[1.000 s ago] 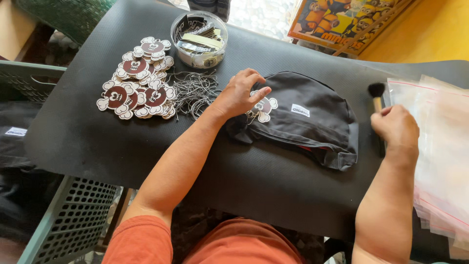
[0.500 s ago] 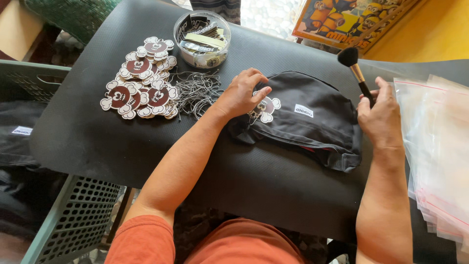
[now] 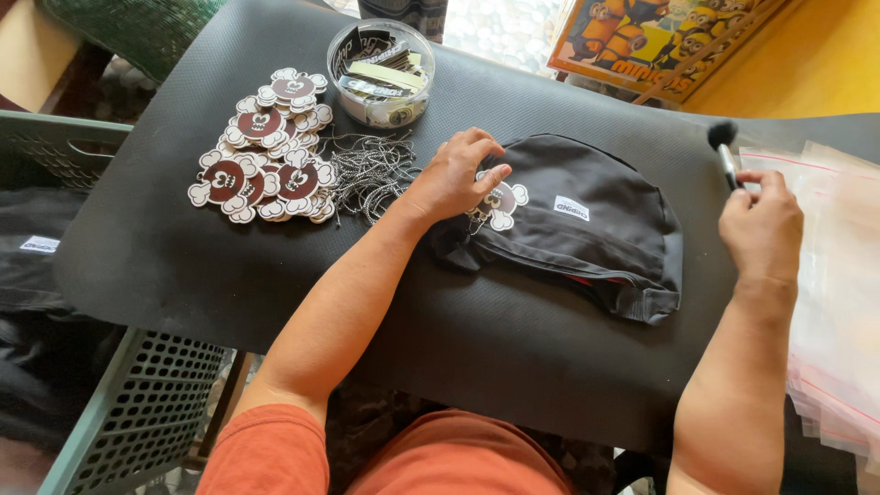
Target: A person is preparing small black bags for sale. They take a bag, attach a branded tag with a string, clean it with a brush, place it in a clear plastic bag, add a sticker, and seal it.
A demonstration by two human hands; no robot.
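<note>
A black fabric pouch point(image 3: 587, 229) lies in the middle of a black mat point(image 3: 275, 275). My left hand point(image 3: 454, 174) rests on the pouch's left end, fingers over a white and maroon skull-shaped tag point(image 3: 500, 203) attached there. My right hand point(image 3: 759, 225) holds a small black brush point(image 3: 725, 148) upright at the pouch's right side, bristles pointing away from me.
A pile of several matching skull tags point(image 3: 266, 151) and a heap of ball chains point(image 3: 367, 174) lie at the left. A clear round tub point(image 3: 380, 60) of labels stands at the back. Clear plastic bags point(image 3: 839, 275) stack at the right. Green crates point(image 3: 110, 422) sit at the left below the table.
My right hand picked up the brush from the mat's right side, raised it, and has now moved slightly right. My left hand stays on the pouch's tag.
</note>
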